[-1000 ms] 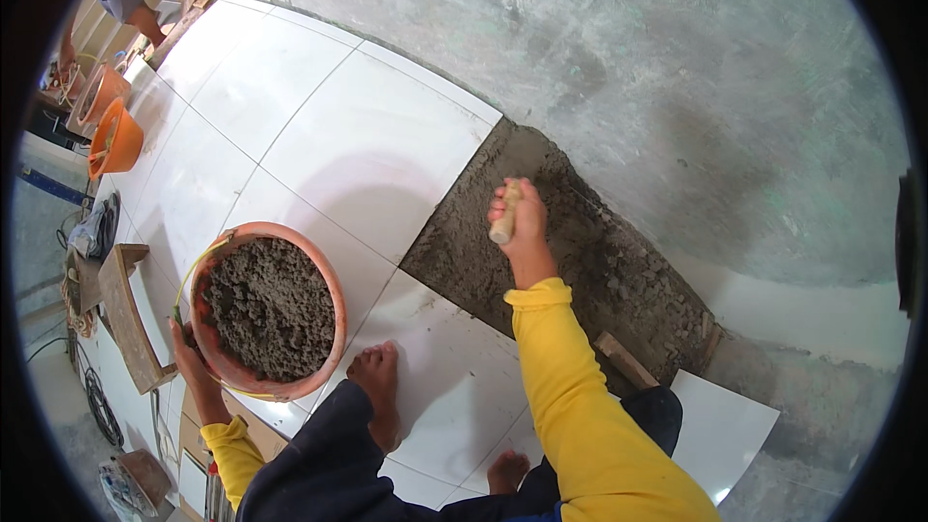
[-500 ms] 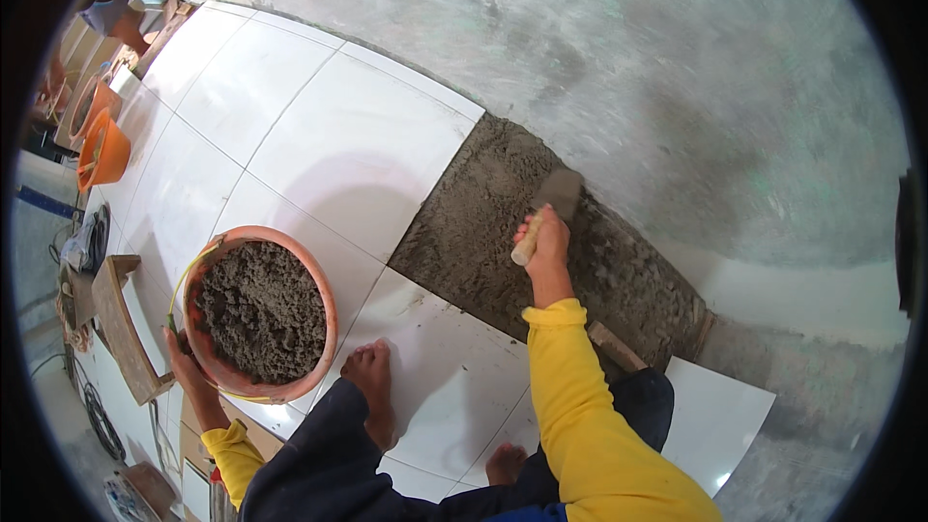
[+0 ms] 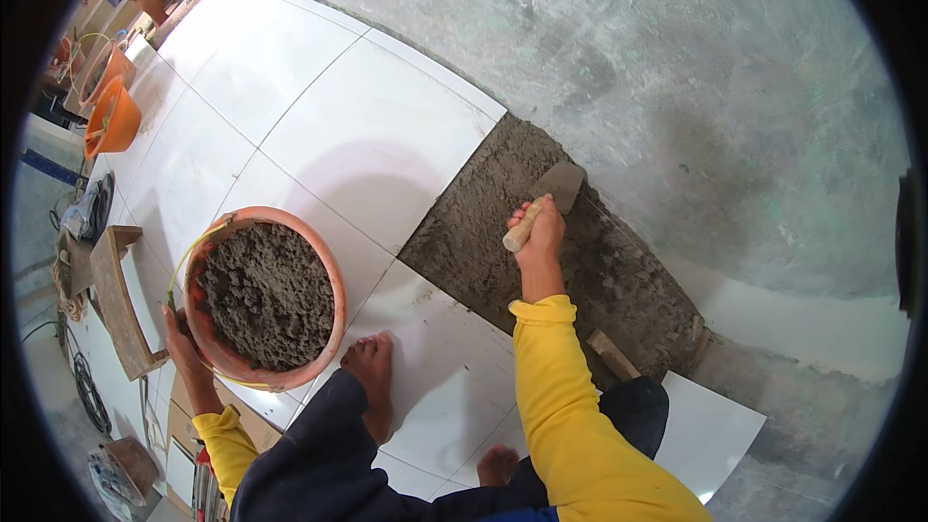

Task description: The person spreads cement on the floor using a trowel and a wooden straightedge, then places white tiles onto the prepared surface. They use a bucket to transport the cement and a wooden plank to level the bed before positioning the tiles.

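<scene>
My right hand (image 3: 541, 235) is wrapped round the wooden handle of a trowel (image 3: 560, 185). Its flat blade rests on or just above grey-brown mortar (image 3: 474, 217), close to the wall. This mortar fills a bare strip between the laid white tiles (image 3: 377, 116) and the wall. Beside my left foot stands an orange-pink bucket (image 3: 336, 304), heaped with crumbly mortar (image 3: 266, 295). My left hand (image 3: 184, 340) grips its left side near the green part of the yellow handle; some fingers are hidden.
A wooden block (image 3: 613, 355) lies on the mortar by my right knee. A loose white tile (image 3: 710, 435) is at right. The grey wall (image 3: 696, 135) bounds the far side. At left are a wooden stool-like frame (image 3: 124, 304), cables (image 3: 87, 382) and orange tubs (image 3: 113, 118).
The view has shifted slightly. My right hand has drawn the trowel a little toward the laid tiles, and its blade has turned somewhat. My left hand stays at the bucket.
</scene>
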Demonstrator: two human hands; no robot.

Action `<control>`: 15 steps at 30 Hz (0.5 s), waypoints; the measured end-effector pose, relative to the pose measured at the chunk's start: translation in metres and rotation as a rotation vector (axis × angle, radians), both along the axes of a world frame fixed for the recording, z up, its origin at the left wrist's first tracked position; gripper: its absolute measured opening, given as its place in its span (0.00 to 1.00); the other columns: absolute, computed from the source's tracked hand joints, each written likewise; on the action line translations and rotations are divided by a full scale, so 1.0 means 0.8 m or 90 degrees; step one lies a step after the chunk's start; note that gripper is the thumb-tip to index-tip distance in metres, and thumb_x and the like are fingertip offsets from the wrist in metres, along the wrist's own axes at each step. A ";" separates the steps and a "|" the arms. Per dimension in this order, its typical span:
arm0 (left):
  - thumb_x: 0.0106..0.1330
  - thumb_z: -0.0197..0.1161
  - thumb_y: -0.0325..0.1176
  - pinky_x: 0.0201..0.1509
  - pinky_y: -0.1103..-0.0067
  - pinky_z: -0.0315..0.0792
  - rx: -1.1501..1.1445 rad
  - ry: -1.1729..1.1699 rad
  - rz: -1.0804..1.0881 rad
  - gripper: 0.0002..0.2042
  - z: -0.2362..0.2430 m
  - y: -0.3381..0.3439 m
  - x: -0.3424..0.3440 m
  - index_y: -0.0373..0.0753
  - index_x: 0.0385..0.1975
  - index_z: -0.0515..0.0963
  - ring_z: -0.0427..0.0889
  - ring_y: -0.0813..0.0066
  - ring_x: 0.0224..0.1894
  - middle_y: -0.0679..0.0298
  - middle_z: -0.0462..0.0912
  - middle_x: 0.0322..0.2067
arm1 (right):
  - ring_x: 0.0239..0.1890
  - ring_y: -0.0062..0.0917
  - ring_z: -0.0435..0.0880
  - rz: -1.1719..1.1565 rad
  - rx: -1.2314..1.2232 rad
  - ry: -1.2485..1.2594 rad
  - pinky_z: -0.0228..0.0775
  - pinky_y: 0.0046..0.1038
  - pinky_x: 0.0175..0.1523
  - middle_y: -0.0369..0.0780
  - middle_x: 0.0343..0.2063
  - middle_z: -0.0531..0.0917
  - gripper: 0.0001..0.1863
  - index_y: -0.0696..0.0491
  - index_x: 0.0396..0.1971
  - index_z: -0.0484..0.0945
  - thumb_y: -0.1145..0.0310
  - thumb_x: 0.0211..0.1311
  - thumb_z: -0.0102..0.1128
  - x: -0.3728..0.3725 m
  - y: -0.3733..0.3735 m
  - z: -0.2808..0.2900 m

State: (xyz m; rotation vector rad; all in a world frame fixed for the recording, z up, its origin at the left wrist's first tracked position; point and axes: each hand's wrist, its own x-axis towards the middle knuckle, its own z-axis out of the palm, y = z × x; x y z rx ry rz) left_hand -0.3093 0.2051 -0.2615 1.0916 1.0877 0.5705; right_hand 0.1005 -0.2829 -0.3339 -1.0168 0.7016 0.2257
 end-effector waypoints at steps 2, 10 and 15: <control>0.82 0.52 0.58 0.52 0.75 0.80 -0.013 -0.012 -0.005 0.30 -0.001 -0.006 0.002 0.32 0.54 0.84 0.86 0.70 0.44 0.60 0.88 0.44 | 0.25 0.28 0.80 0.071 -0.078 -0.014 0.77 0.36 0.27 0.39 0.32 0.78 0.14 0.54 0.46 0.74 0.57 0.81 0.55 -0.004 -0.022 -0.002; 0.82 0.54 0.57 0.45 0.77 0.81 0.038 0.052 0.052 0.29 0.021 -0.019 0.022 0.32 0.43 0.85 0.85 0.73 0.36 0.62 0.87 0.36 | 0.47 0.55 0.87 0.612 -1.154 -0.344 0.81 0.53 0.53 0.53 0.48 0.84 0.18 0.55 0.55 0.79 0.58 0.76 0.61 0.050 -0.053 0.063; 0.82 0.53 0.57 0.48 0.76 0.81 0.032 0.037 0.049 0.28 0.012 -0.012 0.012 0.33 0.48 0.85 0.86 0.73 0.40 0.62 0.88 0.40 | 0.48 0.56 0.87 0.713 -1.230 -0.312 0.80 0.54 0.52 0.53 0.49 0.84 0.18 0.55 0.55 0.80 0.58 0.76 0.60 0.087 -0.076 0.060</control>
